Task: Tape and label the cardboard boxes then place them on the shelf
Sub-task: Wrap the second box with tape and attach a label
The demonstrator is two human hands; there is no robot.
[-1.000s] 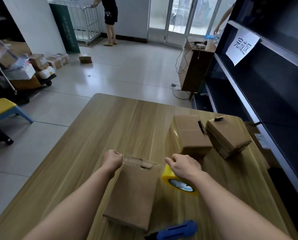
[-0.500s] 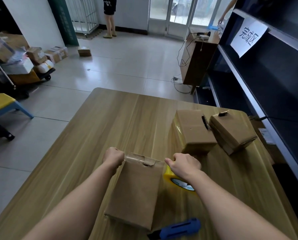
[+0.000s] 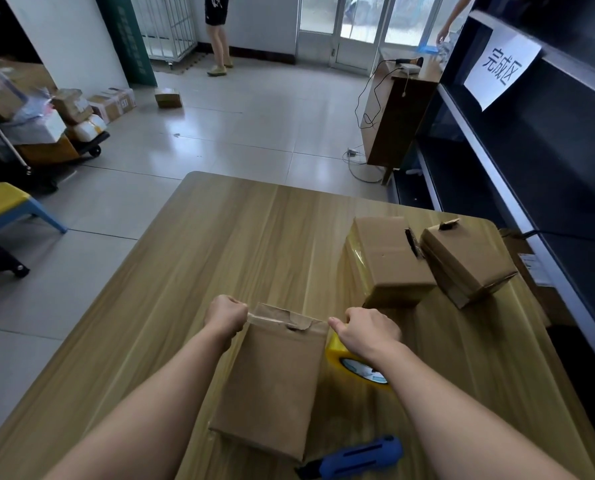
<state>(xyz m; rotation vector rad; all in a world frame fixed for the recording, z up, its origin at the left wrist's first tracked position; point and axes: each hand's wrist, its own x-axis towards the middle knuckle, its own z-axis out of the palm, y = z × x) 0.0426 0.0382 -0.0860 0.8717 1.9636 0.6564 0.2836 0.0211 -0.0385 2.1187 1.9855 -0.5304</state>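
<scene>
Cardboard box at 6 o'clock, taping under way: left hand pinches the clear tape strip across its far edge; right hand grips the yellow roll. Labelling and shelving remain, judging by the second box and third box at 2 o'clock.

The right hand hides much of the yellow tape roll (top edge crops the far person).

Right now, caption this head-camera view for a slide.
Left hand and right hand stretch clear tape across a cardboard box on the table.
</scene>
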